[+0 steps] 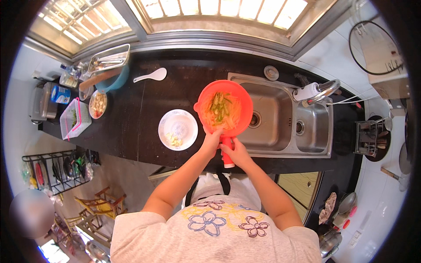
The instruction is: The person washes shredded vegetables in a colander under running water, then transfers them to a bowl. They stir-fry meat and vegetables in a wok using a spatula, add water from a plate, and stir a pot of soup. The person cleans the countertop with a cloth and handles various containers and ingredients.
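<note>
A red long-handled basin (246, 94) is held over the counter, partly across the left rim of the sink. Pale orange vegetable strips (209, 115) lie inside it, topped by a small heap of green strips (220, 105). My left hand (212, 141) grips the near rim of this basin beside the root of the handle. Wrapped round the red handle (227, 160) are the fingers of my right hand (237, 153). Left of my left hand stands a white plate (166, 125) with chopped pale pieces, which look like garlic (174, 140).
A steel double sink (272, 140) with a faucet (326, 91) lies to the right. Farther back on the dark counter (144, 105) rests a white spoon (153, 75). At the left stand a blue bowl (118, 79), a bowl of chopped food (98, 105) and a clear plastic basket (81, 127).
</note>
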`<control>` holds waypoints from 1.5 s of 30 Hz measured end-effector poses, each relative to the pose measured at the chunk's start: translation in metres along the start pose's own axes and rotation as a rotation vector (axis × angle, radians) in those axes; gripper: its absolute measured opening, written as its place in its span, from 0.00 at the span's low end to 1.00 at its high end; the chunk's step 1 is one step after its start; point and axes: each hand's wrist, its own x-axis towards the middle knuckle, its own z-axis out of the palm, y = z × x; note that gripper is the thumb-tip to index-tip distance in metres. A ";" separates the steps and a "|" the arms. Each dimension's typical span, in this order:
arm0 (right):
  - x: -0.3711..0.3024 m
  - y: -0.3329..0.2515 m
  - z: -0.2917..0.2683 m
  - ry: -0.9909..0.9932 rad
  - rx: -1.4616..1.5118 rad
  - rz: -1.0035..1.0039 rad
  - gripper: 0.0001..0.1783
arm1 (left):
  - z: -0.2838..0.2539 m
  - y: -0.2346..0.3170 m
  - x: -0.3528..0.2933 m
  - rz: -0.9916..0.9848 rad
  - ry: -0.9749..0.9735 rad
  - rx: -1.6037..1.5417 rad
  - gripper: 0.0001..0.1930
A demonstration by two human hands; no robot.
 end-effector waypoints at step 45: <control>0.079 0.022 -0.141 0.091 0.098 -0.536 0.36 | 0.202 -0.069 -0.049 0.558 0.455 0.910 0.54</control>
